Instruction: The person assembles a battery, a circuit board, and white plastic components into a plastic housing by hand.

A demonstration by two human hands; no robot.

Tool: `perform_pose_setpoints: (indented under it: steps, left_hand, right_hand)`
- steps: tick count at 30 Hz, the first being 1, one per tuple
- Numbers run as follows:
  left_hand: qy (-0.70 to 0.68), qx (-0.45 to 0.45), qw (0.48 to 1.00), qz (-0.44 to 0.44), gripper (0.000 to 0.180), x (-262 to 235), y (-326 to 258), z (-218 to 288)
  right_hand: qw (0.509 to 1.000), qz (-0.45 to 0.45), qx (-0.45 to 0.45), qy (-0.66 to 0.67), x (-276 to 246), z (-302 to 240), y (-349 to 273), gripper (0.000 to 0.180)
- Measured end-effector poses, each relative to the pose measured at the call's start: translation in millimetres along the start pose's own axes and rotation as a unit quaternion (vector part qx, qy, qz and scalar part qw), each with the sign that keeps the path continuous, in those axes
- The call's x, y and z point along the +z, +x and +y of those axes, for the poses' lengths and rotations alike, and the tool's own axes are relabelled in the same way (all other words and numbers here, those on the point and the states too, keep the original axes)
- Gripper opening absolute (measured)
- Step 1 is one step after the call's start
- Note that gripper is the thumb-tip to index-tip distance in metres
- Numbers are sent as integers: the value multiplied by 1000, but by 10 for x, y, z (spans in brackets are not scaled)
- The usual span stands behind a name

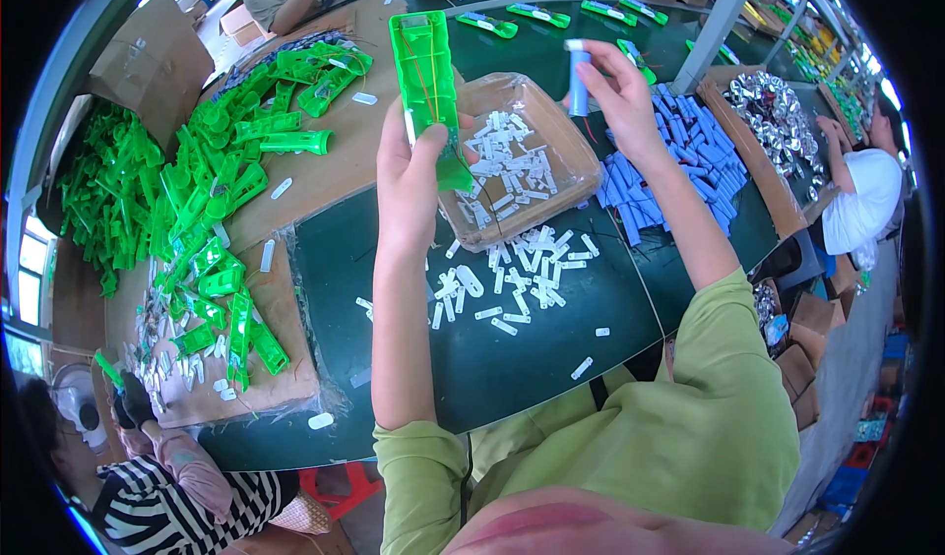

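Observation:
My left hand (409, 171) is closed around the lower end of a long, bright green plastic casing (423, 58), held upright with its hollow side showing. Thin red and yellow wires run down inside it. In my right hand (622, 88), fingers and thumb pinch a blue cylindrical battery (579, 85) with a white upper end; a red wire hangs below it. The battery is to the right of the casing and apart from it. Beneath my hands sits a shallow plastic-wrapped box (571, 191) of small white strips (507, 156). More loose white strips (532, 275) lie in front of it.
Green casings (212, 161) are heaped on cardboard at left. Blue batteries (679, 152) pile up at right, beside a carton of silver cups (773, 112). Green units (536, 14) lie along the far side. Metal posts (724, 24) rise behind. Other people (856, 201) sit around the table.

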State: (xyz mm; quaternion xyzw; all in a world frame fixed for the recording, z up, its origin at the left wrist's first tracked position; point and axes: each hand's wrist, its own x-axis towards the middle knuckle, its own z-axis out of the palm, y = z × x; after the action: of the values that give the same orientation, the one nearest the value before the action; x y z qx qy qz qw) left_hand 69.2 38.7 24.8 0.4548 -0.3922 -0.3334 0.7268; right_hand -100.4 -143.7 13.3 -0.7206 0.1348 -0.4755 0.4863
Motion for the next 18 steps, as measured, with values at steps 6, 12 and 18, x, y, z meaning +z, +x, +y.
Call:
perform_pose_setpoints:
  steps: [6, 12, 18]
  left_hand:
    - [-2, -16, 1000, -21, 38, 91, -20, -30]
    - [-1, -10, 999, -37, 39, 163, -26, -77]
    - [23, -1, 999, -27, 38, 203, -10, -161]
  right_hand:
    - [998, 6, -43, 46, 551, -446, -61, 28]
    - [992, 20, -118, 47, 828, -462, -67, 26]
    - [994, 45, -62, 72, 950, -290, -68, 26]
